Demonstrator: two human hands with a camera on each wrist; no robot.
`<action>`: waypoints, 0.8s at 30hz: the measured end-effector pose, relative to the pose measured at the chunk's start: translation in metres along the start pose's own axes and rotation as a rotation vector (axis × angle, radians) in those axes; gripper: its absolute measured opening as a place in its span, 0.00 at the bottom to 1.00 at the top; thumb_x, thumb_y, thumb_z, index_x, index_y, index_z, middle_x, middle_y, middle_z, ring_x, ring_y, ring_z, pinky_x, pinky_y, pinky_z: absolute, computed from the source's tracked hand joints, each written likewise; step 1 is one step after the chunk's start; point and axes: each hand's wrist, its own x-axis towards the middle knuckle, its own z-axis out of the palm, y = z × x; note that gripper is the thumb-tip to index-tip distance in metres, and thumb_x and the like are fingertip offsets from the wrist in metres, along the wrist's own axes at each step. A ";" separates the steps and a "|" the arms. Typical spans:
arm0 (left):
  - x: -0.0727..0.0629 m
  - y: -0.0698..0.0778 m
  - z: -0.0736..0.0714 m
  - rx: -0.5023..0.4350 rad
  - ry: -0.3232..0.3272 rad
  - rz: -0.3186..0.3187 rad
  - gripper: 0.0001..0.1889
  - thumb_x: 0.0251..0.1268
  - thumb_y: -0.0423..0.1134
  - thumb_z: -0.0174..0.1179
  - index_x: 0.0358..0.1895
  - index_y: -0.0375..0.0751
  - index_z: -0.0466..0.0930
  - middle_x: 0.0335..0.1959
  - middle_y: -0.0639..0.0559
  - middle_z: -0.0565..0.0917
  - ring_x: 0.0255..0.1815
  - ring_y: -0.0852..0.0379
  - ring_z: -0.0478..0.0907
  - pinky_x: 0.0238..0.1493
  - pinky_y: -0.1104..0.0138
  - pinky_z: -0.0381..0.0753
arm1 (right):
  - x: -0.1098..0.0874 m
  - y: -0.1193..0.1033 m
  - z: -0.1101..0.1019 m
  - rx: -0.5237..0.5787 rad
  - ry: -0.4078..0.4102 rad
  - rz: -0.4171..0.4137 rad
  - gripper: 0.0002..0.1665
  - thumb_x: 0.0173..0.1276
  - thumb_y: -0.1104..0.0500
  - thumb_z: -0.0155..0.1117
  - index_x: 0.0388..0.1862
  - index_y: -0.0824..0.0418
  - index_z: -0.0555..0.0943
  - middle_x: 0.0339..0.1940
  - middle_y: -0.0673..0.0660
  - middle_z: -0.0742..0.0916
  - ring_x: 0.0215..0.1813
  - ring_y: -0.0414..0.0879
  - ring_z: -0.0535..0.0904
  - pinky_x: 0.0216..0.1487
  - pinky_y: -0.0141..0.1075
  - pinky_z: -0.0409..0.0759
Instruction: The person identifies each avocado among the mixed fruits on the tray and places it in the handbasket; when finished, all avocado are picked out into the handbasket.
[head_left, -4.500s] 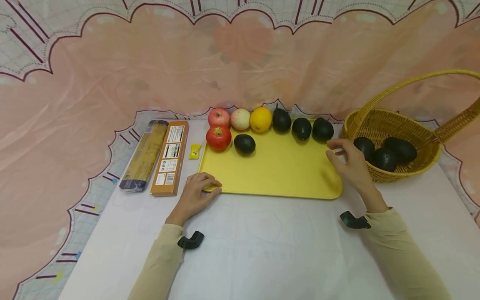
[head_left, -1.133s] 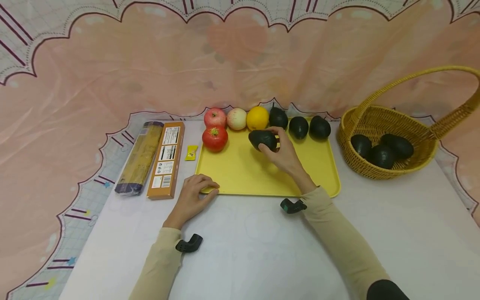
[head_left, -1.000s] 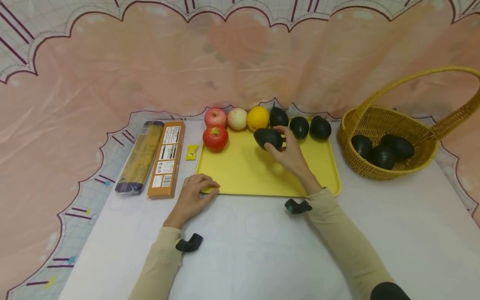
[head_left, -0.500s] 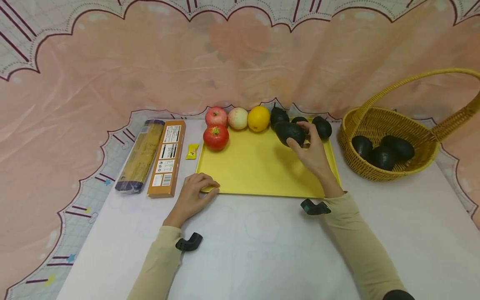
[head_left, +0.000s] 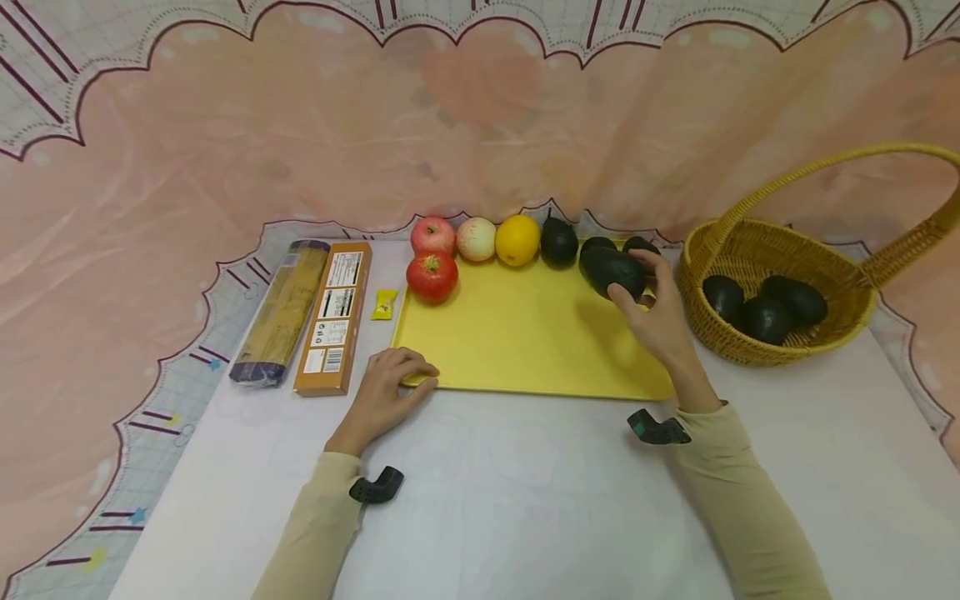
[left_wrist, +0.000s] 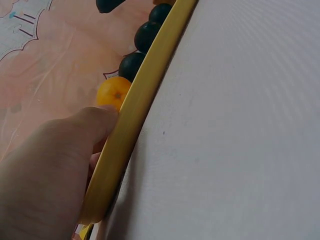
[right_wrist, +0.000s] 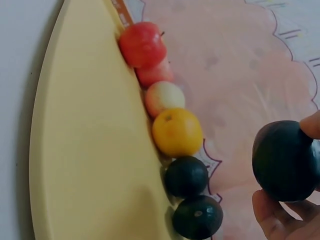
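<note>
My right hand [head_left: 663, 325] grips a dark green avocado [head_left: 609, 272] above the right part of the yellow tray [head_left: 510, 346]. In the right wrist view this avocado [right_wrist: 281, 160] sits between thumb and fingers. My left hand [head_left: 384, 398] holds the tray's near left corner, its thumb against the rim in the left wrist view. Along the tray's back lie a pink apple [head_left: 432, 236], a pale apple [head_left: 476, 239], an orange [head_left: 518, 241] and a stemmed avocado [head_left: 558, 242]. Two more avocados are partly hidden behind the held one. A red tomato [head_left: 432, 277] lies before the pink apple.
Right of the tray stands a wicker basket [head_left: 780, 354] with a tall handle, holding three avocados [head_left: 765, 320]. To the left lie an orange-brown box [head_left: 334, 321], a wrapped yellowish pack [head_left: 283, 317] and a small yellow candy [head_left: 384, 305]. A patterned curtain hangs behind.
My right hand came from near the basket, picked up the avocado from beside the tomato and carried it rightward over the tray. My left hand stays at the corner.
</note>
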 end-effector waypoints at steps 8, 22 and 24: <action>0.000 0.000 0.000 0.001 -0.003 -0.004 0.05 0.58 0.43 0.65 0.37 0.51 0.84 0.39 0.55 0.80 0.48 0.53 0.72 0.59 0.52 0.61 | -0.001 0.024 -0.014 0.020 0.033 -0.021 0.36 0.65 0.59 0.62 0.70 0.55 0.60 0.65 0.57 0.69 0.55 0.44 0.68 0.50 0.29 0.67; 0.000 0.001 -0.001 0.000 -0.009 -0.011 0.05 0.58 0.42 0.65 0.37 0.51 0.84 0.39 0.55 0.80 0.48 0.54 0.72 0.59 0.52 0.61 | -0.020 -0.002 -0.040 -0.053 0.059 -0.070 0.34 0.65 0.65 0.57 0.69 0.65 0.60 0.64 0.66 0.68 0.48 0.33 0.69 0.47 0.18 0.69; 0.000 0.002 -0.002 -0.005 -0.004 -0.008 0.05 0.58 0.42 0.65 0.37 0.50 0.84 0.39 0.55 0.80 0.48 0.54 0.73 0.59 0.52 0.61 | -0.021 -0.002 -0.044 -0.054 0.065 -0.072 0.34 0.64 0.64 0.57 0.69 0.64 0.60 0.64 0.66 0.68 0.48 0.33 0.69 0.45 0.19 0.69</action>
